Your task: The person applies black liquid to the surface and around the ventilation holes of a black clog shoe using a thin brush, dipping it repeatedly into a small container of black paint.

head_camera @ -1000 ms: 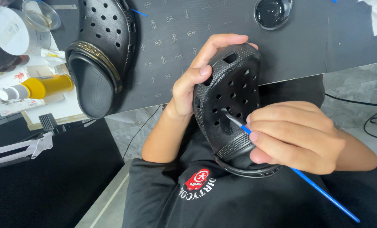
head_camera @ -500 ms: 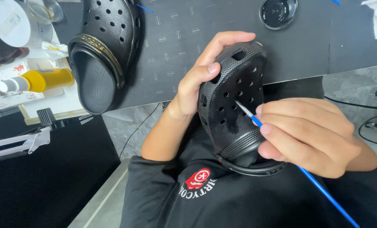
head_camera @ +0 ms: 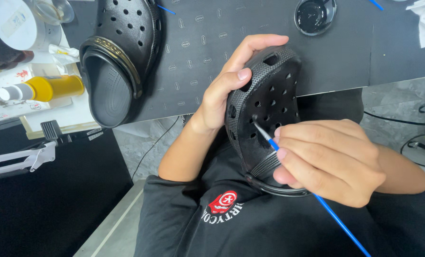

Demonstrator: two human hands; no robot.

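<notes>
A black perforated clog [head_camera: 269, 104] is held up over my lap, toe toward the table. My left hand [head_camera: 227, 85] grips its left side, fingers curled over the top edge. My right hand [head_camera: 327, 159] pinches a thin blue-handled paintbrush [head_camera: 338, 221], and the brush tip touches the clog's upper beside one of the holes. A second black clog [head_camera: 119, 57] lies on the dark table mat [head_camera: 212, 43] at the left.
A small round dish of black paint [head_camera: 315, 14] sits on the mat at the top right. A yellow bottle [head_camera: 45, 89], a white tub [head_camera: 15, 24] and a clear cup stand at the left. Cables lie on the grey floor at the right.
The clog and both hands have shifted slightly up and right in view, and the brush tip has moved a little along the clog's upper.
</notes>
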